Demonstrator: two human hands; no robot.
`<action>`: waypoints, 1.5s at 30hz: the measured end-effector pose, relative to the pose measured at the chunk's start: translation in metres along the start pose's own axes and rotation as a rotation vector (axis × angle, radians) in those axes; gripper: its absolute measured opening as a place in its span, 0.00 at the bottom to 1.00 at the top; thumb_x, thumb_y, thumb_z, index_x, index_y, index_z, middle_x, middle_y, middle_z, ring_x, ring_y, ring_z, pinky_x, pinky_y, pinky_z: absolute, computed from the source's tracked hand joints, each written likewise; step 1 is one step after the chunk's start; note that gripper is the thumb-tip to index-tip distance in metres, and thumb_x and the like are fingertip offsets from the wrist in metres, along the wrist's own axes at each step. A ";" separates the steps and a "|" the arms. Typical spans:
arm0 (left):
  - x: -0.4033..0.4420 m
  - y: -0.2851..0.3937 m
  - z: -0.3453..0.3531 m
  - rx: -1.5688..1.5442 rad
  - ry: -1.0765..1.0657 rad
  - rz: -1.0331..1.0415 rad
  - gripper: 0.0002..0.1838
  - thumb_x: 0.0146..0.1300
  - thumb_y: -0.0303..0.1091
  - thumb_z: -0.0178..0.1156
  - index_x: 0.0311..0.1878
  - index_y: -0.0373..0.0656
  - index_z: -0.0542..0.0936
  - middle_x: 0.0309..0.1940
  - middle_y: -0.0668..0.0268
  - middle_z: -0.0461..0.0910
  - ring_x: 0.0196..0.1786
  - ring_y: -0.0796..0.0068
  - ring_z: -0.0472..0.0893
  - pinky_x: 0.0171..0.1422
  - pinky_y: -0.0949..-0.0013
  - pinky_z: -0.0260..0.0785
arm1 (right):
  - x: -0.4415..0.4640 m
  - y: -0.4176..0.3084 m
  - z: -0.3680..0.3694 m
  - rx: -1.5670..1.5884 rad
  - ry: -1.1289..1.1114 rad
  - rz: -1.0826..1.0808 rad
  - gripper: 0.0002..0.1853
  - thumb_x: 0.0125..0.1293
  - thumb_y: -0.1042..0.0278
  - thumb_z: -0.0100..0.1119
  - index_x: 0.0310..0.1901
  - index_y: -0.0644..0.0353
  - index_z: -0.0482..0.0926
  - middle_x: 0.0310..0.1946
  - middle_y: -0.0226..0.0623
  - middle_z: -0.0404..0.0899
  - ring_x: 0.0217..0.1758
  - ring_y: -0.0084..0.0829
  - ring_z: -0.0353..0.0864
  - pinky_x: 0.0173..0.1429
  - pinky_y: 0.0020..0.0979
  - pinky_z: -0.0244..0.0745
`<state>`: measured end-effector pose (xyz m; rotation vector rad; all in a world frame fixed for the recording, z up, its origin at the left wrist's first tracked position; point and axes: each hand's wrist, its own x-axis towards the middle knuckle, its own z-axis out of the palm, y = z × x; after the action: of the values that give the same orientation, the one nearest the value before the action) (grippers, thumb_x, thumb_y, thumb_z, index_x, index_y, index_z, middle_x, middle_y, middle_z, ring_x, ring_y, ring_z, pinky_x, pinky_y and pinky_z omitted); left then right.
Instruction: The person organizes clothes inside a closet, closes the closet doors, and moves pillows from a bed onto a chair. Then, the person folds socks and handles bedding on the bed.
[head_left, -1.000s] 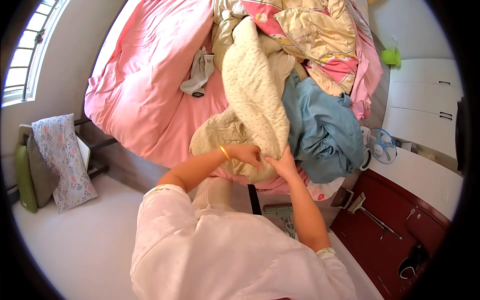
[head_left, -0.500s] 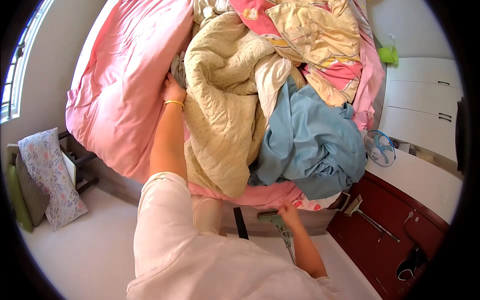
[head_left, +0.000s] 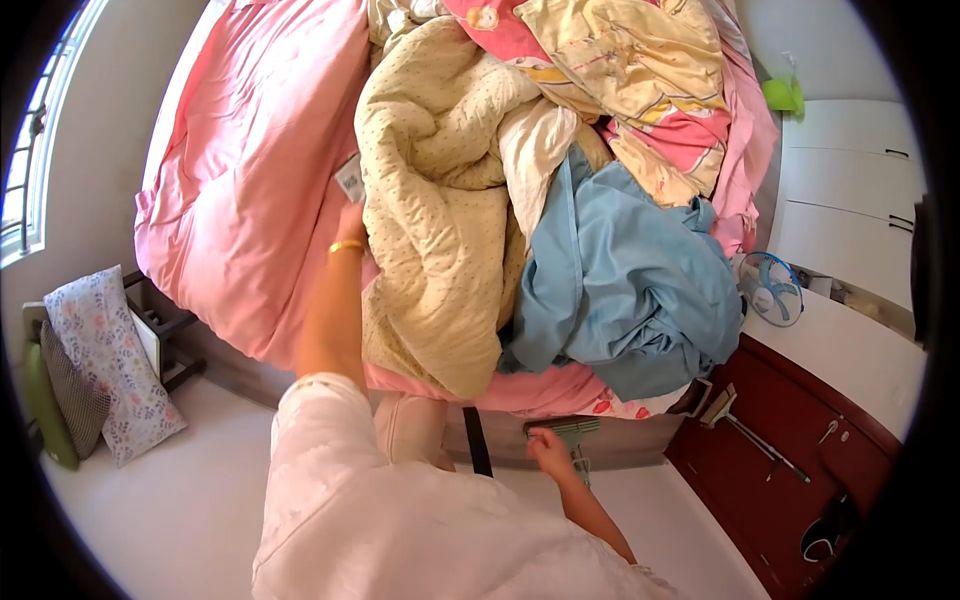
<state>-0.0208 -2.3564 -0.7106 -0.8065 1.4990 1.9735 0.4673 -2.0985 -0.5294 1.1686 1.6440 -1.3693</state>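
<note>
The grey-marked white cloth (head_left: pixel 349 180) sits just beyond my left hand (head_left: pixel 350 220), well apart from my right hand (head_left: pixel 547 450); I can't tell either's grip.

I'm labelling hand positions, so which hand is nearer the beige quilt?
Left. The left hand is close beside the quilt's left edge; the right hand is apart from it, lower in the picture.

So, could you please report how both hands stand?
Left hand at small white item, grip unclear. Right hand low, seemingly empty. Dotted quilt bunched close beside left.
</note>
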 end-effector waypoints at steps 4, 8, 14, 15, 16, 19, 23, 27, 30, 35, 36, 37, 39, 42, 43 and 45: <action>-0.115 -0.033 -0.001 -0.487 -0.068 -0.281 0.19 0.48 0.30 0.54 0.47 0.36 0.72 0.40 0.59 0.77 0.41 0.64 0.77 0.44 0.63 0.71 | -0.004 -0.018 -0.001 -0.015 0.043 -0.030 0.13 0.60 0.73 0.46 0.46 0.65 0.70 0.32 0.35 0.76 0.31 0.22 0.76 0.36 0.23 0.71; -0.186 -0.040 0.004 -0.518 -0.287 -0.235 0.21 0.45 0.25 0.53 0.47 0.39 0.71 0.35 0.62 0.76 0.39 0.68 0.76 0.44 0.67 0.69 | -0.013 -0.023 0.001 0.002 0.019 -0.088 0.13 0.61 0.72 0.47 0.47 0.65 0.70 0.34 0.35 0.76 0.32 0.21 0.75 0.36 0.21 0.70; -0.280 0.041 0.072 -0.389 -0.981 -0.035 0.20 0.40 0.24 0.58 0.42 0.40 0.71 0.23 0.68 0.68 0.30 0.74 0.66 0.35 0.72 0.58 | -0.055 -0.069 0.017 0.171 -0.028 -0.213 0.14 0.62 0.69 0.49 0.48 0.64 0.70 0.34 0.32 0.75 0.34 0.20 0.73 0.38 0.21 0.69; -0.296 0.046 0.079 -0.351 -1.072 -0.026 0.19 0.40 0.26 0.60 0.40 0.39 0.71 0.23 0.68 0.68 0.30 0.74 0.65 0.33 0.72 0.57 | -0.063 -0.078 0.021 0.240 -0.054 -0.263 0.15 0.61 0.68 0.50 0.49 0.63 0.70 0.34 0.31 0.74 0.35 0.20 0.72 0.40 0.22 0.68; -0.314 0.049 0.087 -0.326 -1.103 -0.043 0.19 0.40 0.26 0.61 0.40 0.39 0.71 0.23 0.68 0.68 0.29 0.74 0.65 0.33 0.72 0.57 | -0.072 -0.086 0.024 0.308 -0.078 -0.314 0.15 0.61 0.67 0.51 0.49 0.62 0.69 0.34 0.30 0.73 0.35 0.20 0.71 0.41 0.22 0.68; -0.366 0.043 0.098 -0.194 -1.256 -0.054 0.25 0.39 0.32 0.65 0.44 0.38 0.71 0.25 0.66 0.71 0.29 0.73 0.69 0.34 0.71 0.59 | -0.118 -0.123 0.028 0.341 -0.055 -0.508 0.18 0.61 0.65 0.54 0.51 0.63 0.67 0.38 0.31 0.71 0.39 0.20 0.70 0.45 0.23 0.68; -0.436 0.027 0.091 0.052 -1.430 -0.238 0.34 0.42 0.37 0.66 0.53 0.36 0.66 0.36 0.63 0.74 0.39 0.72 0.75 0.42 0.70 0.70 | -0.206 -0.170 0.018 0.737 -0.178 -0.798 0.23 0.61 0.59 0.53 0.54 0.63 0.64 0.44 0.33 0.70 0.46 0.22 0.69 0.47 0.25 0.68; -0.511 0.005 0.085 0.231 -1.579 -0.282 0.30 0.48 0.47 0.64 0.48 0.36 0.69 0.35 0.59 0.75 0.38 0.69 0.77 0.40 0.69 0.71 | -0.245 -0.154 -0.003 0.912 -0.309 -0.764 0.21 0.61 0.63 0.52 0.54 0.62 0.66 0.48 0.34 0.71 0.47 0.24 0.71 0.49 0.26 0.69; -0.542 -0.015 0.088 0.341 -1.425 -0.339 0.23 0.57 0.46 0.55 0.48 0.36 0.70 0.36 0.58 0.76 0.38 0.70 0.77 0.39 0.69 0.71 | -0.259 -0.122 -0.008 0.728 0.021 -0.935 0.15 0.61 0.68 0.51 0.49 0.63 0.70 0.43 0.34 0.74 0.43 0.24 0.74 0.49 0.26 0.69; -0.597 -0.018 0.089 -0.058 -1.158 -0.646 0.23 0.64 0.48 0.43 0.54 0.42 0.68 0.45 0.60 0.75 0.44 0.65 0.77 0.47 0.63 0.71 | -0.303 -0.080 -0.029 1.067 0.234 -1.063 0.09 0.59 0.75 0.52 0.41 0.62 0.74 0.34 0.30 0.76 0.36 0.22 0.75 0.41 0.22 0.71; -0.600 -0.020 0.087 -0.081 -1.132 -0.573 0.22 0.64 0.48 0.42 0.55 0.43 0.67 0.46 0.60 0.75 0.45 0.65 0.76 0.47 0.63 0.71 | -0.315 -0.073 -0.033 1.109 0.239 -1.050 0.09 0.59 0.75 0.52 0.42 0.62 0.73 0.35 0.31 0.76 0.37 0.23 0.75 0.41 0.24 0.72; -0.598 -0.023 0.084 -0.107 -1.107 -0.497 0.22 0.64 0.48 0.42 0.56 0.43 0.67 0.47 0.59 0.74 0.46 0.64 0.76 0.47 0.63 0.71 | -0.327 -0.070 -0.038 1.149 0.241 -1.039 0.09 0.59 0.75 0.51 0.42 0.62 0.73 0.35 0.32 0.75 0.37 0.24 0.76 0.41 0.25 0.73; -0.596 -0.025 0.078 -0.145 -1.053 -0.420 0.22 0.65 0.47 0.40 0.58 0.45 0.65 0.51 0.57 0.71 0.47 0.63 0.75 0.44 0.63 0.71 | -0.345 -0.064 -0.049 1.200 0.258 -1.048 0.10 0.58 0.75 0.51 0.43 0.62 0.71 0.37 0.34 0.74 0.39 0.27 0.76 0.40 0.29 0.75; -0.597 -0.021 0.067 -0.207 -1.193 -0.422 0.23 0.66 0.47 0.38 0.58 0.45 0.64 0.50 0.56 0.71 0.45 0.62 0.75 0.41 0.64 0.72 | -0.358 -0.058 -0.064 1.116 0.167 -1.157 0.10 0.57 0.76 0.50 0.42 0.62 0.71 0.39 0.36 0.74 0.40 0.28 0.75 0.41 0.31 0.75; -0.592 -0.021 0.064 -0.230 -1.259 -0.462 0.25 0.66 0.52 0.35 0.59 0.47 0.62 0.51 0.54 0.70 0.48 0.60 0.74 0.40 0.64 0.72 | -0.364 -0.060 -0.065 1.088 0.143 -1.176 0.11 0.56 0.76 0.51 0.42 0.63 0.70 0.39 0.36 0.74 0.41 0.29 0.75 0.43 0.31 0.74; -0.609 -0.017 0.066 -0.217 -1.307 -0.463 0.26 0.66 0.52 0.35 0.60 0.46 0.61 0.52 0.53 0.70 0.49 0.59 0.74 0.40 0.64 0.72 | -0.375 -0.068 -0.060 1.056 0.075 -1.250 0.11 0.56 0.76 0.53 0.42 0.64 0.70 0.40 0.36 0.74 0.42 0.29 0.75 0.44 0.31 0.74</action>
<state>0.3971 -2.3218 -0.2638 0.1507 0.2895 1.6646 0.5399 -2.1198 -0.1511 0.5244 1.7426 -3.2601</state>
